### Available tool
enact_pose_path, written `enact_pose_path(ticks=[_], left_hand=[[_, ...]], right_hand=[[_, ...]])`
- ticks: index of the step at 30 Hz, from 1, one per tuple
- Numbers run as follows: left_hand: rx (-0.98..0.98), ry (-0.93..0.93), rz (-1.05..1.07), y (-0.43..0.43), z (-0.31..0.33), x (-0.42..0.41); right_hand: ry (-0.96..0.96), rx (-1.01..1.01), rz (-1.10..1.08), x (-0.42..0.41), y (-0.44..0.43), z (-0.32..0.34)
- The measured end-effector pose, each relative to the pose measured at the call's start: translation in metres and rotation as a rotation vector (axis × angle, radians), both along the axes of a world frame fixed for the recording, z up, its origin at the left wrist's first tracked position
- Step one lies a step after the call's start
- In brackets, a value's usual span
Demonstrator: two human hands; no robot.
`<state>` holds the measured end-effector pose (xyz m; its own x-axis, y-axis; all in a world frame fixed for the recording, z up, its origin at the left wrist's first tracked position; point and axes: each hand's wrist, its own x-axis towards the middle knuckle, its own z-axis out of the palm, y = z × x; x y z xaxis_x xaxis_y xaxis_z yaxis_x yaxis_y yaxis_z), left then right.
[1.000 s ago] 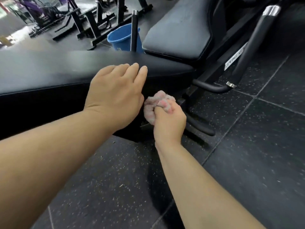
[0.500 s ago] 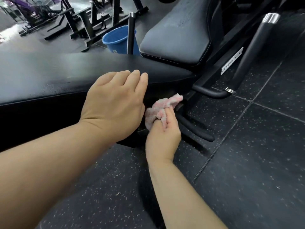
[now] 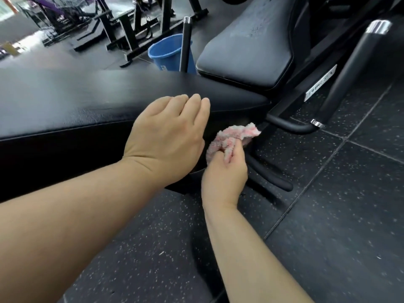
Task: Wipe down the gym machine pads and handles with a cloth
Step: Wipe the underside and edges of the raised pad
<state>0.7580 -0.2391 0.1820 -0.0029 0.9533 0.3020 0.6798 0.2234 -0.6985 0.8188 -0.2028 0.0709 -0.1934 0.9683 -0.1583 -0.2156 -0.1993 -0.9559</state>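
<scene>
Right hand point(image 3: 224, 178) pushed cloth point(image 3: 231, 136) rightward; left hand point(image 3: 166, 141) stayed.

floor point(image 3: 328, 226): dark rubber tiles, pale speckles, seams showing
on floor, near: black machine frame point(image 3: 282, 110), its low foot bar point(image 3: 271, 180) lying along the tiles
on floor, behind: blue bucket point(image 3: 166, 53), base hidden by front pad; black racks point(image 3: 129, 29) further back, well apart
front pad point(image 3: 65, 101): long, black, slightly glossy, roughly level
on front pad: left hand point(image 3: 168, 136) resting flat at the near edge, fingers straight and together
rear pad point(image 3: 247, 47): black, tilted up, faint scuffs, just beyond front pad
</scene>
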Motion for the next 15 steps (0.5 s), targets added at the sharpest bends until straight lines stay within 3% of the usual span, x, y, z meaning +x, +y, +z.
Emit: enact_pose_path(ticks=[4,7,8,13,15], left_hand=[[0.003,-0.006,0.006,-0.002,0.001,0.002],[-0.011,-0.016,0.004,-0.002,0.001,0.001],[-0.013,-0.026,0.008,-0.002,0.001,0.001],[-0.001,-0.177,-0.072,-0.007,0.004,0.007],[-0.007,-0.295,-0.140,-0.015,0.005,0.012]], right_hand=[[0.059,-0.108,-0.084,0.019,0.070,-0.015],[0.285,-0.280,-0.021,0.016,0.101,-0.010],[0.280,-0.294,-0.016,0.009,0.096,-0.007],[0.139,-0.251,-0.047,-0.013,0.031,0.016],[0.162,-0.097,0.004,-0.009,-0.004,0.025]])
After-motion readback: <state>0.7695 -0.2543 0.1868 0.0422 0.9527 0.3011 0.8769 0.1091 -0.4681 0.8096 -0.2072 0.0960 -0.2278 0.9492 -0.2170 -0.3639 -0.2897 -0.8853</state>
